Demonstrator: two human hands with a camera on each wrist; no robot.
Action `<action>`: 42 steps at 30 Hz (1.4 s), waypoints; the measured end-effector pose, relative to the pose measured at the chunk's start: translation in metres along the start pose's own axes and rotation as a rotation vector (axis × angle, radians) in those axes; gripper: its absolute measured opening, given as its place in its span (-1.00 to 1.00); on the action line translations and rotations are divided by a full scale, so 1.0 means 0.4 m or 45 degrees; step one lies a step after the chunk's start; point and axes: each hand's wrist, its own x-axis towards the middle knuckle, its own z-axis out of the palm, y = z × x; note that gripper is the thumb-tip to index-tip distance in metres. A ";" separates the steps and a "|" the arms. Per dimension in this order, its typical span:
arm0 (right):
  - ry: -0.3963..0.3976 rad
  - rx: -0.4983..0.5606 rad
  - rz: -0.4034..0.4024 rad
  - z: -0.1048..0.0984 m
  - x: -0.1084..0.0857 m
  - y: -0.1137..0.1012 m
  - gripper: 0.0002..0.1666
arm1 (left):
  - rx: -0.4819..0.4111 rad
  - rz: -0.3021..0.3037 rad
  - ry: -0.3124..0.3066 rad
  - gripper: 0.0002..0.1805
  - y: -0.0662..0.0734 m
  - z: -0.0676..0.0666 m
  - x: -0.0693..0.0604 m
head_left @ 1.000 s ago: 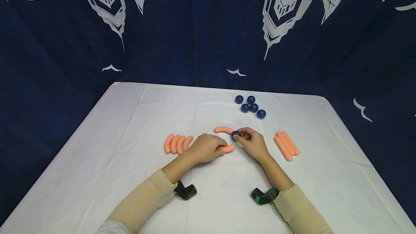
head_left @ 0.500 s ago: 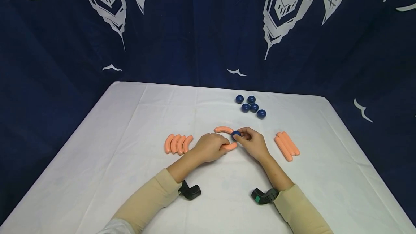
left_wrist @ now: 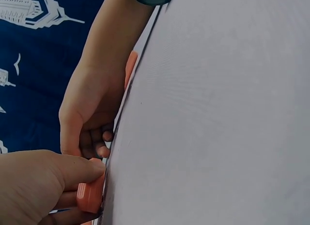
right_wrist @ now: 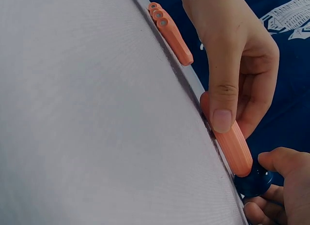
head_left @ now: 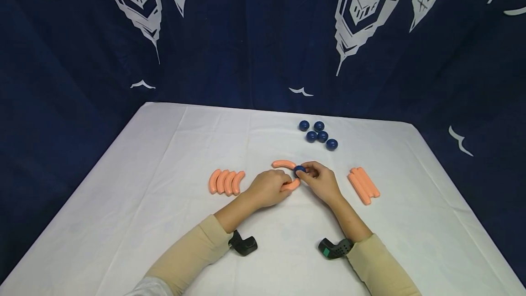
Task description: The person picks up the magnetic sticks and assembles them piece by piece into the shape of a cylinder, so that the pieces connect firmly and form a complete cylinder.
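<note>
On the surface (head_left: 283,250), seen from the head, the right hand (head_left: 323,183) pinches a ball (head_left: 297,171). Reckoned from this ball, the left hand (head_left: 268,188) grips a curve (head_left: 291,185) at seven o'clock, and a second curve (head_left: 283,164) lies at ten, its end against the ball. Four curves (head_left: 226,182) sit at nine, three rods (head_left: 363,186) at three, five balls (head_left: 322,136) at one.

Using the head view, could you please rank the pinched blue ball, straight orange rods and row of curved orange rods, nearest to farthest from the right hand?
1. Pinched blue ball: in the right hand.
2. Straight orange rods: to its right.
3. Row of curved orange rods: left, beyond the left hand.
</note>
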 end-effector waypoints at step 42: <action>0.023 0.033 -0.012 -0.003 0.000 0.010 -0.58 | -0.051 0.071 0.001 -0.85 -0.002 0.010 -0.007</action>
